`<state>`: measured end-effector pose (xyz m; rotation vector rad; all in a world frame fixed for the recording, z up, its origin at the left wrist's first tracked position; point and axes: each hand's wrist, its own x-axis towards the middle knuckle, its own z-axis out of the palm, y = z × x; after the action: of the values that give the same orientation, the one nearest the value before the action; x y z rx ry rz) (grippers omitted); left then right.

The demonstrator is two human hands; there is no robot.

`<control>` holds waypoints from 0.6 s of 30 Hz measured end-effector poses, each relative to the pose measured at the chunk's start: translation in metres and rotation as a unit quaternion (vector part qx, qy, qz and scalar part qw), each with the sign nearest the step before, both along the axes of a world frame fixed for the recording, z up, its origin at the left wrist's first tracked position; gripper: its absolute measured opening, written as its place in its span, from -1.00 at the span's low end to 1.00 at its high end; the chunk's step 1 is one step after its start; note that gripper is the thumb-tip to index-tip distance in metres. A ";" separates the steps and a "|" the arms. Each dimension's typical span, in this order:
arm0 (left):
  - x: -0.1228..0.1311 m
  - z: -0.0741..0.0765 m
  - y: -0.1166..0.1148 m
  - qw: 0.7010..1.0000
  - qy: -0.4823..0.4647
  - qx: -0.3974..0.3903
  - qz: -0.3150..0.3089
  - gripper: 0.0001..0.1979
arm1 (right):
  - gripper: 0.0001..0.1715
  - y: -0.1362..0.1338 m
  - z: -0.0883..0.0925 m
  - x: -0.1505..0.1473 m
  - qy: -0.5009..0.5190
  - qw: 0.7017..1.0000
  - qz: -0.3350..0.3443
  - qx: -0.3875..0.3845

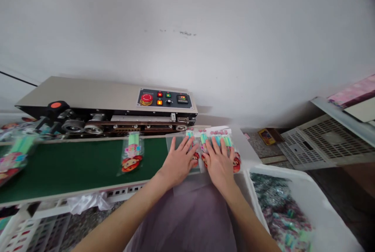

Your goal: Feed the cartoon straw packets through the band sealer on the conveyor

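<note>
My left hand [179, 163] lies flat with fingers spread on a clear plastic packet [195, 157] at the right end of the green conveyor belt [105, 162]. Beside it, my right hand [220, 166] rests palm down, fingers apart, over several more packets [236, 163] with green strips and a red-haired cartoon figure. Their lower parts are partly covered by my fingers. Another such packet [132, 153] sits alone on the belt, and a blurred one [14, 158] is at the far left.
Behind the belt stands a band sealing machine [93, 92] with a lit control panel [165, 99] and rollers along its front. A white foam box [325, 205] of bagged goods stands at the lower right. White plastic crates [307, 138] lie beyond it, against the wall.
</note>
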<state>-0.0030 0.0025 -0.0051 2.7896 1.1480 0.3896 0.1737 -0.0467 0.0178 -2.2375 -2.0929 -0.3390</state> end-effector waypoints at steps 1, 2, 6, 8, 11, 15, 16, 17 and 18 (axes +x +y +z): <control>-0.005 -0.002 0.000 1.000 0.000 0.001 0.006 -0.47 | -0.46 0.001 -0.002 -0.006 0.006 1.000 0.001 0.005; -0.012 -0.003 0.001 1.000 0.002 0.000 0.011 -0.47 | -0.47 0.003 -0.003 -0.013 0.014 1.000 0.003 0.006; -0.038 0.007 0.002 0.998 0.032 -0.007 0.048 -0.47 | -0.44 0.007 0.009 -0.038 0.044 0.999 0.015 -0.008; -0.042 0.017 0.002 0.996 0.038 -0.001 0.084 -0.46 | -0.43 0.006 0.023 -0.036 0.046 0.999 0.016 -0.009; -0.027 0.028 0.000 0.994 0.028 0.009 0.108 -0.45 | -0.47 -0.002 0.041 -0.010 0.022 1.000 -0.001 -0.001; 0.010 0.023 -0.007 0.999 0.011 -0.004 0.050 -0.45 | -0.51 -0.011 0.042 0.038 -0.023 0.998 -0.052 -0.004; 0.017 0.018 -0.008 0.999 0.011 -0.009 0.038 -0.44 | -0.50 -0.012 0.037 0.045 -0.033 0.998 -0.059 -0.010; 0.022 0.013 -0.009 0.999 0.009 -0.012 0.031 -0.42 | -0.48 -0.012 0.030 0.049 -0.042 0.997 -0.063 -0.018; 0.024 0.007 -0.009 1.000 0.007 -0.011 0.027 -0.41 | -0.46 -0.012 0.022 0.050 -0.048 0.997 -0.062 -0.024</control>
<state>0.0212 -0.0070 0.0023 2.7518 1.2247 0.3604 0.2237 -0.0590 0.0397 -2.4326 -2.0325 -0.4151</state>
